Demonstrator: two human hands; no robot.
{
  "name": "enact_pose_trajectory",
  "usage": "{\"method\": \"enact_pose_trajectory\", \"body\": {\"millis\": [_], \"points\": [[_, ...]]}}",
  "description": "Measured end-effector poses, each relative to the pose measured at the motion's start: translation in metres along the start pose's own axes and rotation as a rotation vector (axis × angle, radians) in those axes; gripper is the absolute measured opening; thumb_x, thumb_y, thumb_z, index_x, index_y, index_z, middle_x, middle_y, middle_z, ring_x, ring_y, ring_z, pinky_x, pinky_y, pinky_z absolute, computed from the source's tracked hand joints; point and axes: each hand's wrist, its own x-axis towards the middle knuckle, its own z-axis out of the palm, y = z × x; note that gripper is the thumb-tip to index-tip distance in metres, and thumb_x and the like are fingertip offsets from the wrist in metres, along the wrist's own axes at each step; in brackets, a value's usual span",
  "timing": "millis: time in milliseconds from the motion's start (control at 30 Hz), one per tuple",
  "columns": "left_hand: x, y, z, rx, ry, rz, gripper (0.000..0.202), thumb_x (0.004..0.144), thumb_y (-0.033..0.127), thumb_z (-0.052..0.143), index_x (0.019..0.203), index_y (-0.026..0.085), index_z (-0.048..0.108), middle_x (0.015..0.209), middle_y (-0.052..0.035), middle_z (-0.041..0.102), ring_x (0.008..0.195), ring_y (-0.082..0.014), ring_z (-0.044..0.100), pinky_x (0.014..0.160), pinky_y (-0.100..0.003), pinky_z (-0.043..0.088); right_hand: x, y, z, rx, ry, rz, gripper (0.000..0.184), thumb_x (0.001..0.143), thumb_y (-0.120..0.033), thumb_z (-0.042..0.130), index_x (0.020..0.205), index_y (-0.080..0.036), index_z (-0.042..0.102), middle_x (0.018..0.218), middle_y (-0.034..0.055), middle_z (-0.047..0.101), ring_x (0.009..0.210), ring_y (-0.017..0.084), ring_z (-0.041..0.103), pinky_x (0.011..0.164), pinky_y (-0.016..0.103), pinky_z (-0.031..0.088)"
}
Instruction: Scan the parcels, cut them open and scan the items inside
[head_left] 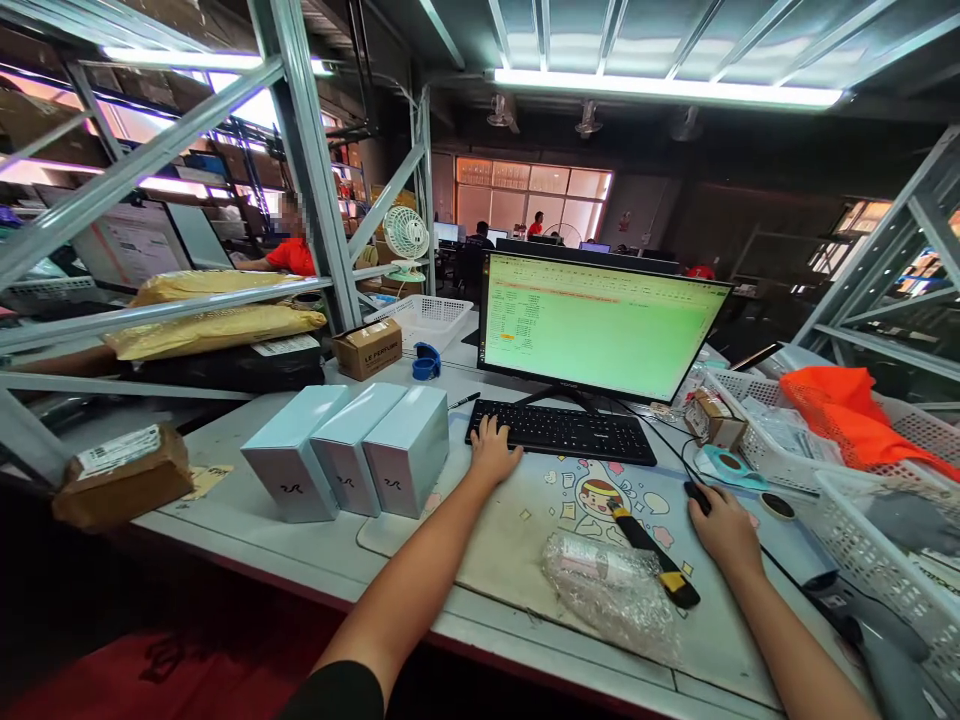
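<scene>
White counter [225, 515] bears a lit monitor [600, 325] between twelve and one o'clock, a black keyboard [577, 432] in front.
Hands apart: left hand [493, 452] spread on the keyboard, right hand [726, 532] clasping a mouse [697, 497] toward two o'clock; light taps and small, steady slides should serve.

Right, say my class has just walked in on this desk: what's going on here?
The person's left hand rests on the left end of a black keyboard, and the right hand holds a mouse. The lit monitor shows rows too small to read. Three white boxes stand left of the keyboard; a bubble-wrapped item and a yellow-and-black cutter lie on the mat.
</scene>
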Motion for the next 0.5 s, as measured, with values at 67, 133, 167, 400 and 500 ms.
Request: {"method": "enact_pose_trajectory", "body": {"millis": [67,133,167,400,500], "points": [[-0.0008,-0.0014,-0.0002,0.001,-0.006,0.009,0.062,0.095,0.047,0.057,0.149,0.018,0.054,0.167,-0.0170,0.032,0.160,-0.0355,0.015,0.129,-0.060,0.016,-0.0001,0.0002,-0.0002,-0.021,0.016,0.018,0.055,0.092,-0.045,0.042,0.126,-0.013,0.072,0.128,0.0182,0.067,0.117,0.033,0.063,0.104,0.048,0.050],[-0.0012,-0.0028,0.0002,0.007,-0.028,0.022,0.063,0.095,0.048,0.057,0.152,0.021,0.051,0.168,-0.0160,0.031,0.161,-0.0353,0.012,0.129,-0.061,0.013,0.0000,-0.0001,-0.0014,-0.017,0.028,0.021,0.056,0.092,-0.045,0.043,0.126,-0.012,0.072,0.127,0.0186,0.067,0.117,0.034,0.062,0.104,0.048,0.049],[-0.0012,-0.0033,0.0007,0.012,-0.040,0.029,0.064,0.095,0.049,0.057,0.153,0.022,0.051,0.169,-0.0158,0.029,0.161,-0.0356,0.011,0.129,-0.061,0.012,0.0001,-0.0003,-0.0019,-0.009,0.024,0.017,0.056,0.092,-0.045,0.043,0.127,-0.012,0.072,0.127,0.0188,0.067,0.117,0.033,0.062,0.105,0.048,0.049],[-0.0003,-0.0038,0.0025,0.040,-0.096,0.058,0.068,0.096,0.051,0.056,0.157,0.023,0.046,0.171,-0.0162,0.023,0.161,-0.0372,0.010,0.128,-0.066,0.008,0.0007,-0.0004,-0.0019,0.024,-0.004,0.007,0.052,0.091,-0.042,0.047,0.126,-0.014,0.073,0.127,0.0165,0.067,0.116,0.032,0.063,0.106,0.046,0.050],[0.0000,-0.0035,0.0023,0.046,-0.106,0.056,0.069,0.096,0.051,0.056,0.158,0.023,0.044,0.172,-0.0162,0.022,0.161,-0.0368,0.010,0.128,-0.066,0.008,0.0010,0.0000,-0.0018,0.035,0.004,-0.006,0.052,0.090,-0.042,0.047,0.124,-0.013,0.074,0.127,0.0173,0.067,0.116,0.032,0.063,0.106,0.046,0.050]]}}
